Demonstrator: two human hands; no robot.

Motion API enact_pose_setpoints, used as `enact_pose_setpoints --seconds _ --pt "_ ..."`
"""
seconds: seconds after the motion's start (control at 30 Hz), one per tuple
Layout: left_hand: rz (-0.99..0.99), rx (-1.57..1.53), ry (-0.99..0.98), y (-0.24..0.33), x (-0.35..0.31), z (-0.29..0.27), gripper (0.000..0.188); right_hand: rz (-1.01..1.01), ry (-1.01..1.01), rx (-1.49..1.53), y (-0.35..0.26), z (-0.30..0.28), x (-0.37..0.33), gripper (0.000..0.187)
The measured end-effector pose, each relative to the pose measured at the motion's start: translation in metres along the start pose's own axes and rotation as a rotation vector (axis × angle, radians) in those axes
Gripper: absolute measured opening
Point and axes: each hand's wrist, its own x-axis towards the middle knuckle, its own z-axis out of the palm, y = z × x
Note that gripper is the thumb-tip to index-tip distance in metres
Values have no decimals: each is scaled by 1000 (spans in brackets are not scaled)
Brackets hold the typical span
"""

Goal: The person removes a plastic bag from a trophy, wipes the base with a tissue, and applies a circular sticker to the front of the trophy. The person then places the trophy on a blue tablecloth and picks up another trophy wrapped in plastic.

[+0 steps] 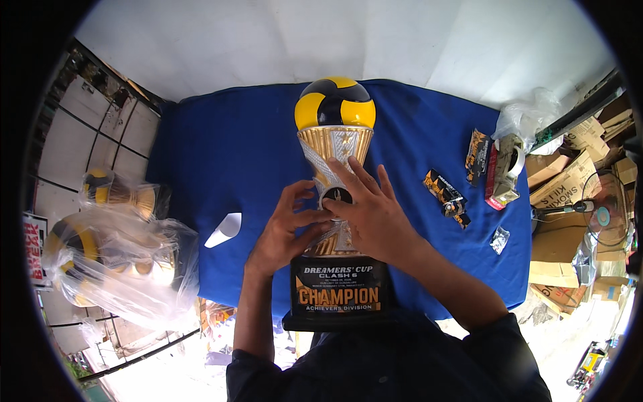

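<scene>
A tall trophy [335,144] lies or stands along the middle of the view. It has a gold and silver fluted body, a yellow and black volleyball top [335,104] and a black base with a printed plate [340,288]. A small dark round emblem [340,195] sits on the body. My left hand [284,224] curls against the trophy's left side, bent fingers and thumb beside the emblem. Across the body from the right reaches my right hand [372,214], its fingers stretched and spread, the thumb side at the emblem. The hands partly cover the lower body.
Blue cloth [228,141] covers the table. A curled white paper [224,230] lies left. Printed black and orange strips [445,195], a tape roll [516,161] and a clear plastic scrap [499,240] lie right. Plastic-wrapped trophies [120,261] stand far left; cardboard [559,248] and a fan [603,214] far right.
</scene>
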Motion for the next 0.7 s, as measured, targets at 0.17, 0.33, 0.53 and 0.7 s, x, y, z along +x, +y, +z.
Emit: enact_pose_setpoints --seconds 0.17,0.33,0.53,0.7 --pt "-7 -25 11 2 -2 2 32 -62 -11 86 5 2 -3 71" --pt "-2 7 24 -2 -5 4 34 -9 20 -1 8 0 -2 83" --pt "-20 -21 52 -6 -5 7 32 69 -101 -139 -6 -17 -13 70" --pt "55 62 108 4 -1 3 33 183 237 246 10 -27 -17 58"
